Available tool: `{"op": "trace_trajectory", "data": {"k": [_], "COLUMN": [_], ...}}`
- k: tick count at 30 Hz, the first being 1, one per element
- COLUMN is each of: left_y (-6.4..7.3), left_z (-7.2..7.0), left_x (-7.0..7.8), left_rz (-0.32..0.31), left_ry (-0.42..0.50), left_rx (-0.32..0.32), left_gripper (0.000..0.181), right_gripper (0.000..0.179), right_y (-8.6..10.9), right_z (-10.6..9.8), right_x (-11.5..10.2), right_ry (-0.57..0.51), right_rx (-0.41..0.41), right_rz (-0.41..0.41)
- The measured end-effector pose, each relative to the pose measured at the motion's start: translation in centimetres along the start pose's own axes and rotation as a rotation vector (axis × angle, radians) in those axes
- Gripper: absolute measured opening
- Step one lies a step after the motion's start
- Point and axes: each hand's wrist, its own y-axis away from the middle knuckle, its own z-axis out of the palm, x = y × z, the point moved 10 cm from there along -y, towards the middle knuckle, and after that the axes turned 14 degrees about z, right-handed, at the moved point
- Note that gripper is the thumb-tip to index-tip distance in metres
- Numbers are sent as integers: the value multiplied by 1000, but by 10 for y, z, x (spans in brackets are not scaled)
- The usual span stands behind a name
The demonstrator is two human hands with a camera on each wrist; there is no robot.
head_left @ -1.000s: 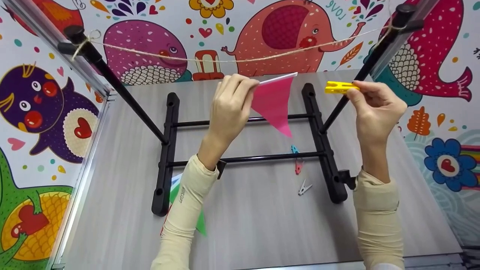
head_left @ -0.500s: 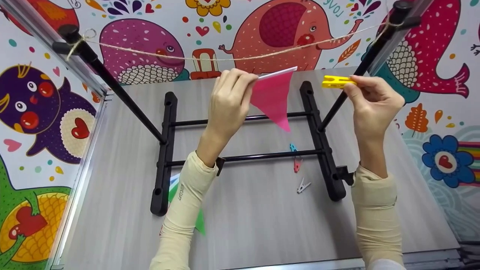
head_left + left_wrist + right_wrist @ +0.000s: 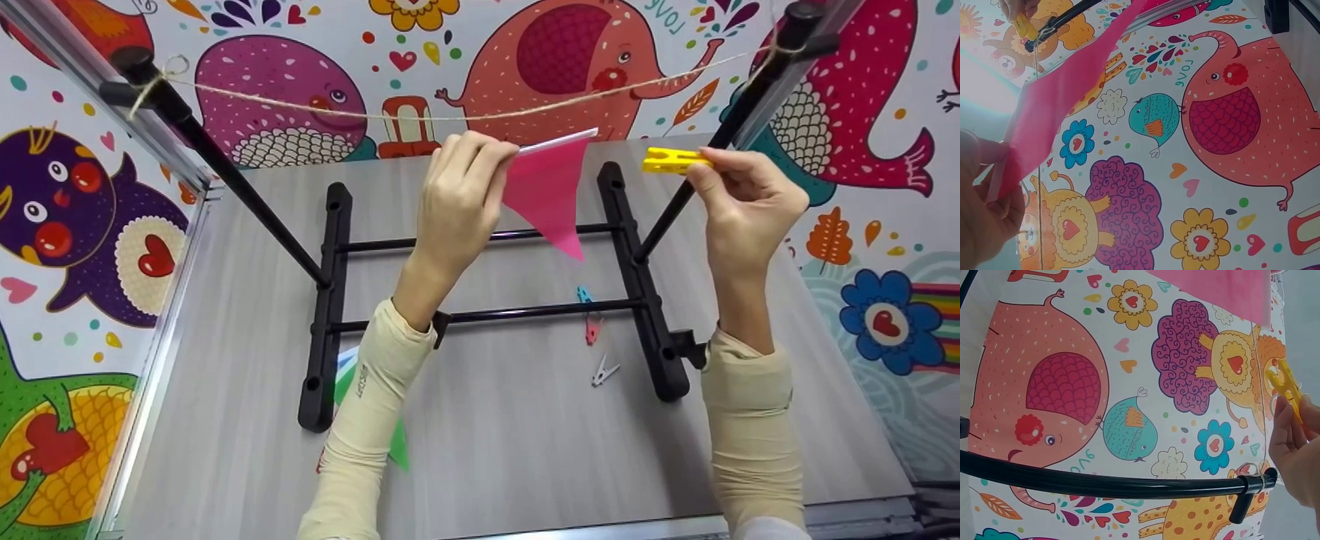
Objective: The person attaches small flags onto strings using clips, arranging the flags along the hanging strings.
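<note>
My left hand (image 3: pixel 461 199) pinches a pink triangular pennant (image 3: pixel 551 191) by one end of its white top edge; the pointed tip hangs down. In the left wrist view the pennant (image 3: pixel 1053 104) runs out from between thumb and fingers. My right hand (image 3: pixel 750 202) pinches a yellow clothespin (image 3: pixel 670 160) between thumb and forefinger, its other end pointing left toward the pennant, apart from it. The right wrist view shows the clothespin (image 3: pixel 1286 387) near the twine. A sagging twine (image 3: pixel 480 118) is tied between two black posts and appears just beyond both hands in the head view.
The black frame (image 3: pixel 330 307) stands on a grey wood-grain table (image 3: pixel 510 442). Blue (image 3: pixel 584 295), red (image 3: pixel 592 330) and white (image 3: pixel 604 371) clothespins lie on the right. Green and other pennants (image 3: pixel 400 446) lie partly under my left forearm. A patterned wall (image 3: pixel 420 75) stands behind.
The hands keep their grips on the pennant and the clothespin and have risen slightly in the head view. The whole scene has shifted a little to the left as well.
</note>
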Motion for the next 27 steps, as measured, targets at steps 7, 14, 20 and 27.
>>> {"op": "trace_trajectory", "data": {"k": [7,14,20,27], "left_y": [0,-1,-4,-5], "left_z": [0,1,4,5], "left_x": [-2,-5,-5,-5], "left_rz": [0,-6,-6,-10], "left_ry": [3,8,9,5], "left_rx": [9,3,-3,-19], "left_gripper": [12,13,15,16], "right_gripper": [12,13,12,12], "right_y": [0,0,0,-2], "right_z": [0,-1,0,2], "right_x": [-1,0,-2,-4], "right_ry": [-21,-2,-12,-10], "right_rx": [19,40,40,34], "right_rz": [1,-1,-7,-4]}}
